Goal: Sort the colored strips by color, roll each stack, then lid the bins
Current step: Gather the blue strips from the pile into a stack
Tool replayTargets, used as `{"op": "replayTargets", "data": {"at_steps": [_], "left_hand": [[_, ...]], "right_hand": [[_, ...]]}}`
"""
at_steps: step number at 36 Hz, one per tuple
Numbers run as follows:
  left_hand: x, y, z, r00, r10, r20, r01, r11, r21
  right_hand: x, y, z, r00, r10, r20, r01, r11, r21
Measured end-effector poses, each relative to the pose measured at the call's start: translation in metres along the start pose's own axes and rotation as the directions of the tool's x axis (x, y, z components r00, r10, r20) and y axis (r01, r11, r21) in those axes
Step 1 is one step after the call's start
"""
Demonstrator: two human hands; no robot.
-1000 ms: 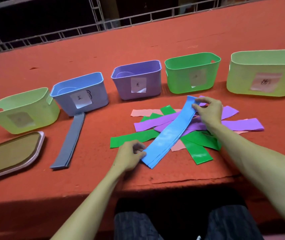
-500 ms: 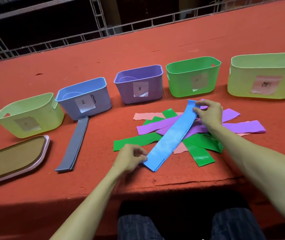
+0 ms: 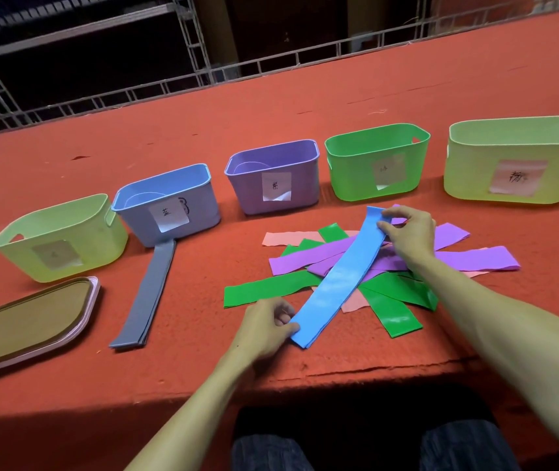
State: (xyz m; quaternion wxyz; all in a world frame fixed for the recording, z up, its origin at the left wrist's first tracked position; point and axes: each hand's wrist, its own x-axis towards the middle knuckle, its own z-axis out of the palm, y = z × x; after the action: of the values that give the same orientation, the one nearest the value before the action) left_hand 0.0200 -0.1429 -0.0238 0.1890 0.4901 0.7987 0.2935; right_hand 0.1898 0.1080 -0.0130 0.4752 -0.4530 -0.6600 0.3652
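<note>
We find five bins (image 3: 522, 158) unlidded along the far side and one lid (image 3: 26, 321) near left. The mixed pile (image 3: 305, 263) is unsorted (nothing rolled yet). One grey-blue stack (image 3: 149, 294) lies left. Left hand (image 3: 264, 328) and right hand (image 3: 407, 232) pinch the blue strip (image 3: 342, 280) by its ends, over the pile.

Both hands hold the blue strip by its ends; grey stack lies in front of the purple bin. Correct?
No: the head view shows the grey stack in front of the blue bin. The rest holds: the left hand and right hand hold the blue strip by its ends.
</note>
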Motion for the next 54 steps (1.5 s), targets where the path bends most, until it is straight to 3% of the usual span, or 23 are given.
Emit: {"op": "replayTargets", "data": {"at_steps": [7, 23, 32, 42, 54], "left_hand": [[-0.002, 0.007, 0.003, 0.998, 0.066, 0.001, -0.065, 0.992, 0.106], [-0.011, 0.015, 0.003, 0.979, 0.183, 0.093, -0.182, 0.983, -0.023], [-0.018, 0.001, -0.008, 0.932, 0.331, 0.150, -0.315, 0.942, -0.118], [-0.006, -0.081, -0.091, 0.987, 0.098, 0.129, -0.050, 0.940, -0.336], [0.017, -0.156, -0.136, 0.975, -0.113, 0.192, 0.161, 0.953, -0.256]], "right_hand": [[0.006, -0.006, -0.001, 1.000, -0.010, -0.010, 0.011, 0.999, 0.043], [0.008, -0.071, 0.006, 0.976, -0.217, -0.029, 0.219, 0.956, 0.194], [0.021, -0.083, 0.035, 0.974, -0.224, 0.042, 0.213, 0.959, 0.186], [0.018, -0.138, 0.185, 0.924, -0.324, 0.203, 0.309, 0.946, 0.101], [0.004, -0.135, 0.346, 0.852, -0.252, 0.459, 0.309, 0.950, -0.052]]}}
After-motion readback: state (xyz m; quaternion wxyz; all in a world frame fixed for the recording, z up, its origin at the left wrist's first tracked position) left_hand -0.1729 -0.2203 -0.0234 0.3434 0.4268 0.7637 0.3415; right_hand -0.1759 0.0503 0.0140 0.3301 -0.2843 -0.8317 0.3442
